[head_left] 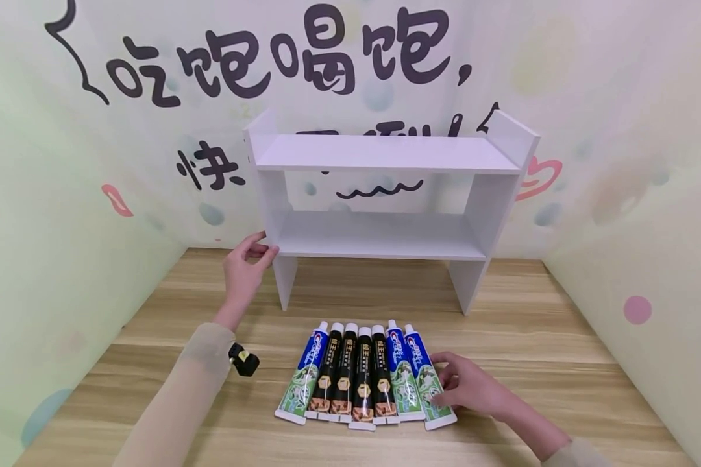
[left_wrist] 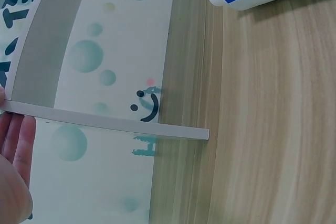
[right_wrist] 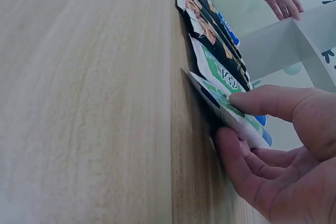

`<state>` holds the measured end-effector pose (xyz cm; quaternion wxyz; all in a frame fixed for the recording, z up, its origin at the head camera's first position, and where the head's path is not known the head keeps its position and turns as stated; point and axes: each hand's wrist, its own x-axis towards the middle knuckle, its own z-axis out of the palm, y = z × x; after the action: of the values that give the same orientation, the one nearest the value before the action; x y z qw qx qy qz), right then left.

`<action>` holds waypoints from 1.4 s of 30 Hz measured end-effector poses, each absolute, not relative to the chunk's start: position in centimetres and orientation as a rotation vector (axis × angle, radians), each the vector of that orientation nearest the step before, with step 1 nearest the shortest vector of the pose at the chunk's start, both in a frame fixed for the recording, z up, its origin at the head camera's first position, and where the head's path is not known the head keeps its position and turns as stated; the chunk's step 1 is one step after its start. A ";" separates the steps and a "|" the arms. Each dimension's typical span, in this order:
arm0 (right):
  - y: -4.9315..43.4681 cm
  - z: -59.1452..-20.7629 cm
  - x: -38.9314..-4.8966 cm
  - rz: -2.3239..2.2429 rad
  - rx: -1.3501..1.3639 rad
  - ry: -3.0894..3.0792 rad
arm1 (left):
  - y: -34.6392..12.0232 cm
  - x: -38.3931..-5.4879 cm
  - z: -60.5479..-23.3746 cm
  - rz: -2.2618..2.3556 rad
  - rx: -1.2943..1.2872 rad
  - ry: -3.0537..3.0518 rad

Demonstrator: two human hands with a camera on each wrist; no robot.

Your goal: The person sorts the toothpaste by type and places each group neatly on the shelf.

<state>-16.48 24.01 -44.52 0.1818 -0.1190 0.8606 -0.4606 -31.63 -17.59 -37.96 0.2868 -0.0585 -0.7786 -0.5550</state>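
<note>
A white two-tier shelf (head_left: 380, 237) stands at the back of the wooden table. My left hand (head_left: 245, 269) grips the edge of its left side panel, thumb in front and fingers behind, level with the lower board. In front of the shelf lies a row of toothpaste tubes, caps toward the shelf. Several black tubes (head_left: 343, 373) fill the middle, with one blue-green tube (head_left: 308, 373) on the left and two on the right. My right hand (head_left: 470, 389) pinches the rightmost blue-green toothpaste tube (head_left: 426, 373) near its flat end. In the right wrist view, that tube's crimped end (right_wrist: 212, 95) tilts up off the table.
A printed wall (head_left: 210, 117) with large dark characters rises right behind the shelf, and plain side walls flank the wooden table (head_left: 537, 337). A small black device (head_left: 244, 360) sits at the left wrist. Both boards of the shelf are bare.
</note>
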 end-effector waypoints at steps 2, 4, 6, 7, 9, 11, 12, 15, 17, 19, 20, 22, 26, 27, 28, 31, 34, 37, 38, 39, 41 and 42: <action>24.1 -44.5 -16.5 -1.295 -0.336 2.429 | -17.6 -31.6 -37.9 -1.486 -0.159 -2.078; 24.3 -44.6 -16.5 -1.297 -0.349 2.421 | -17.6 -31.7 -37.9 -1.482 -0.158 -2.075; 24.4 -44.5 -16.5 -1.311 -0.360 2.395 | -17.6 -31.7 -37.9 -1.481 -0.157 -2.074; 24.4 -44.5 -16.5 -1.333 -0.362 2.365 | -17.6 -31.7 -37.9 -1.477 -0.155 -2.075; 24.4 -44.4 -16.5 -1.380 -0.363 2.302 | -17.7 -31.7 -37.9 -1.473 -0.150 -2.079; 24.5 -44.2 -16.6 -1.427 -0.355 2.237 | -17.7 -31.6 -37.9 -1.474 -0.149 -2.082; 24.5 -44.2 -16.6 -1.445 -0.349 2.210 | -17.7 -31.7 -38.0 -1.471 -0.148 -2.084; 24.6 -44.1 -16.6 -1.464 -0.335 2.170 | -17.8 -31.8 -38.1 -1.462 -0.145 -2.089; 24.7 -44.1 -16.6 -1.462 -0.325 2.161 | -17.8 -31.9 -38.1 -1.456 -0.144 -2.094; 24.8 -44.2 -16.6 -1.458 -0.316 2.157 | -17.8 -31.9 -38.2 -1.459 -0.147 -2.095; 24.8 -44.2 -16.6 -1.456 -0.312 2.155 | -17.8 -31.9 -38.2 -1.464 -0.150 -2.094; 24.9 -44.2 -16.6 -1.462 -0.309 2.139 | -17.8 -31.9 -38.2 -1.467 -0.151 -2.096; 25.2 -44.4 -16.8 -1.476 -0.307 2.085 | -17.7 -31.9 -38.3 -1.476 -0.155 -2.091; 25.2 -44.4 -16.8 -1.483 -0.306 2.069 | -17.7 -31.9 -38.3 -1.480 -0.158 -2.088; 25.3 -44.5 -16.9 -1.487 -0.303 2.057 | -17.7 -31.9 -38.4 -1.483 -0.160 -2.086; 25.5 -44.7 -17.0 -1.498 -0.289 2.021 | -17.8 -31.8 -38.5 -1.500 -0.166 -2.077; 25.7 -44.8 -17.0 -1.507 -0.283 1.994 | -17.8 -31.8 -38.5 -1.497 -0.160 -2.081; 25.9 -44.8 -16.9 -1.519 -0.285 1.966 | -17.8 -31.8 -38.6 -1.481 -0.153 -2.088; 25.9 -44.9 -16.9 -1.526 -0.287 1.956 | -17.8 -31.8 -38.6 -1.481 -0.151 -2.091; 26.0 -44.9 -16.9 -1.534 -0.286 1.945 | -17.8 -31.8 -38.6 -1.475 -0.148 -2.096; 26.1 -44.9 -16.9 -1.556 -0.292 1.916 | -17.8 -31.9 -38.5 -1.471 -0.148 -2.104; 26.1 -44.8 -16.9 -1.569 -0.296 1.900 | -17.8 -31.9 -38.5 -1.472 -0.148 -2.107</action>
<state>-16.94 26.13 -44.84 0.3238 -0.1129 0.7243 -0.5981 -31.90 -17.83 -38.48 0.2799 -0.0554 -0.7857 -0.5489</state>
